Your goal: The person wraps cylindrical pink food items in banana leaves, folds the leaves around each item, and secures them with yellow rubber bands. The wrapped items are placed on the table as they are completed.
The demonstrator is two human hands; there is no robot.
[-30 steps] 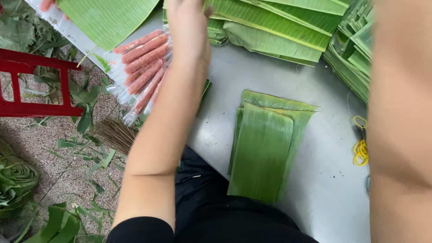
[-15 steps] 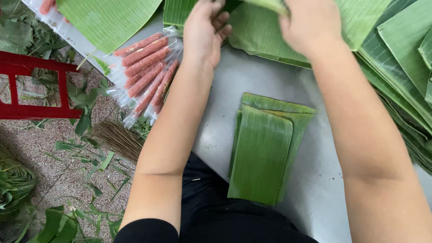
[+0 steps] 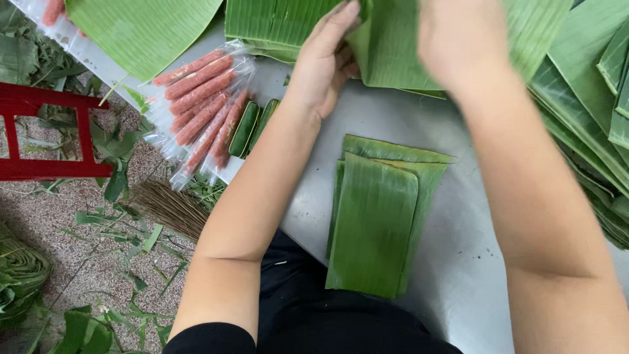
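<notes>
- My left hand [image 3: 325, 62] is up at the far side of the metal table [image 3: 458, 275], fingers stretched out nearly straight and lying along the left edge of a banana leaf piece [image 3: 393, 52].
- My right hand [image 3: 462, 42] is on that same leaf piece from the front; I see only the back of the hand, so I cannot tell whether its fingers are pinched or flat on the leaf.
- The leaf piece is held up between both hands, above the far part of the table, in front of more big leaves lying there.
- Nearer to me, between my forearms, a small stack of cut leaves [image 3: 377, 216] lies flat on the table, its edges roughly squared, untouched by either hand.
- Left of my left wrist, clear packets of red sausages [image 3: 203, 105] lie at the table edge, partly under a broad leaf [image 3: 137, 29].
- Just beside the packets are two small green wrapped rolls [image 3: 252, 128].
- A heap of long leaves [image 3: 590, 118] runs along the right side of the table.
- On the floor at the left stand a red stool [image 3: 46, 137] and a twig broom [image 3: 170, 210], with leaf scraps [image 3: 111, 262] scattered around them.
</notes>
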